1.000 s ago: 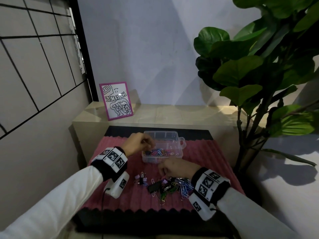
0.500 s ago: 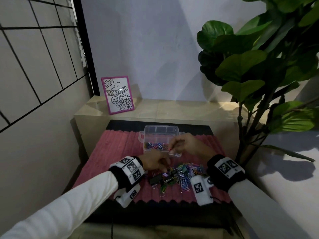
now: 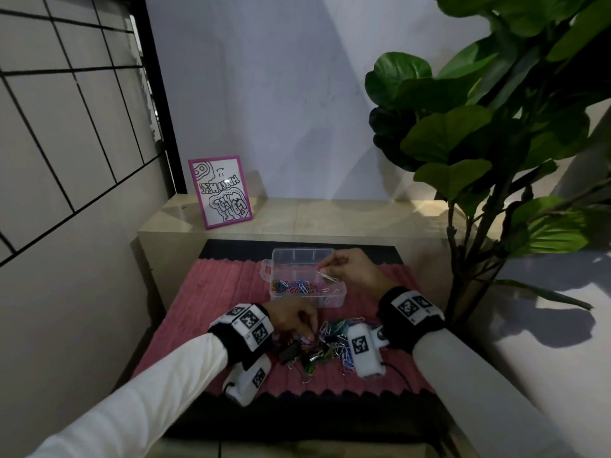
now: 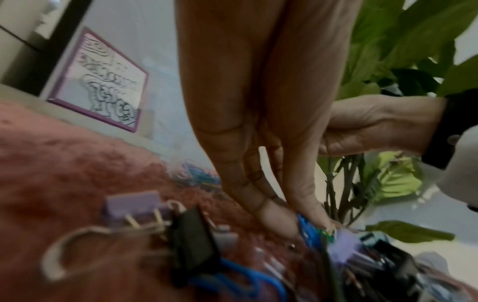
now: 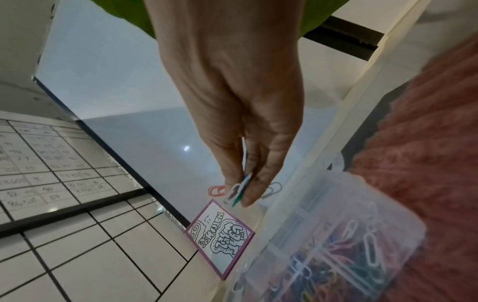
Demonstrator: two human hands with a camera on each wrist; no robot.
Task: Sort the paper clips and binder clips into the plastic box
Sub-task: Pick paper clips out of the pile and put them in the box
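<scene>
Clear plastic box [image 3: 340, 294], multicoloured paper clips [image 3: 297, 287] heaped inside

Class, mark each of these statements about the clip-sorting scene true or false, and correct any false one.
1. The right hand pinches paper clips over the plastic box. True.
2. The left hand rests inside the box. False: it reaches into the loose pile of clips on the pink mat.
3. The box's near compartment holds coloured paper clips. True.
4. A black binder clip lies in the box. False: it lies on the mat.
</scene>
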